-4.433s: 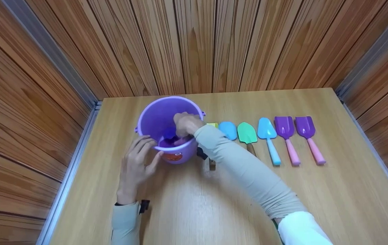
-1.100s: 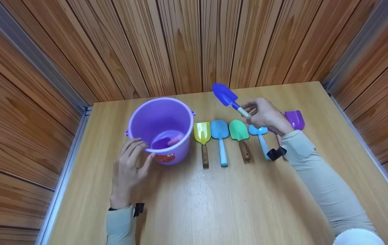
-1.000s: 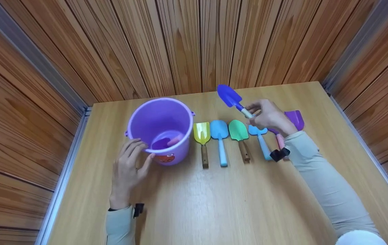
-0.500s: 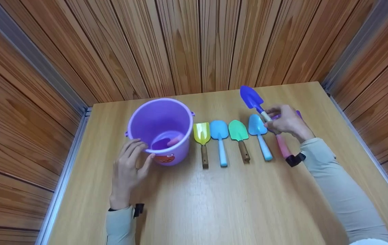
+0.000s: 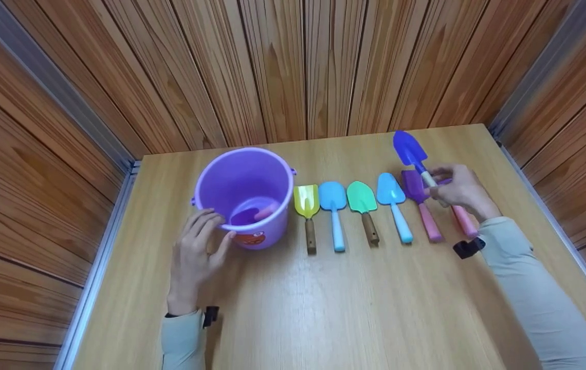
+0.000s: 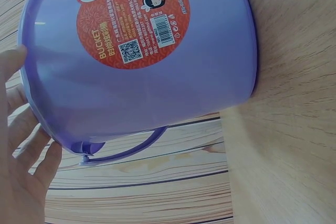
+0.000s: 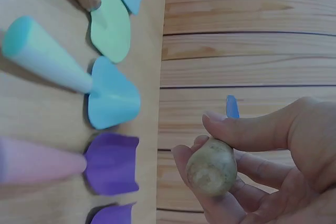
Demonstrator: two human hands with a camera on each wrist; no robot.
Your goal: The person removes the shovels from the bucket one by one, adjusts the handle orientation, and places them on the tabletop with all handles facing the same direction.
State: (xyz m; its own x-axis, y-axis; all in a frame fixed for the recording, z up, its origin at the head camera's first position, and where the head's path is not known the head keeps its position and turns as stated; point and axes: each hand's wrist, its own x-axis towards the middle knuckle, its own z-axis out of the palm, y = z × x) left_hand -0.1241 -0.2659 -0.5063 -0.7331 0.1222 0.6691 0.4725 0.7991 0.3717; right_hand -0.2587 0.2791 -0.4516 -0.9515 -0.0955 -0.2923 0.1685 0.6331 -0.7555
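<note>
In the head view, my left hand (image 5: 194,257) touches the rim of a purple bucket (image 5: 277,226) at its near left, thumb spread from relaxed fingers. In the left wrist view, the bucket (image 6: 131,90) shows a red label, with my left hand (image 6: 21,166) along its rim. My right hand (image 5: 460,190) pinches the pale handle of a blue trowel (image 5: 409,149), raised above two purple shovels, with the blade pointing away. The right wrist view shows the rounded handle end of the trowel (image 7: 212,169) between thumb and fingers of the right hand (image 7: 278,156).
Right of the bucket lie a yellow scoop (image 5: 306,200), a blue shovel (image 5: 333,195), a green trowel (image 5: 362,196), a light blue trowel (image 5: 390,189) and two purple shovels, one pink handle (image 5: 429,221) uncovered. Wooden walls (image 5: 293,67) enclose the table (image 5: 313,308).
The right hand has come out of the bucket with the blue trowel and carried it right, past the row of tools. The left hand has stayed at the bucket's rim.
</note>
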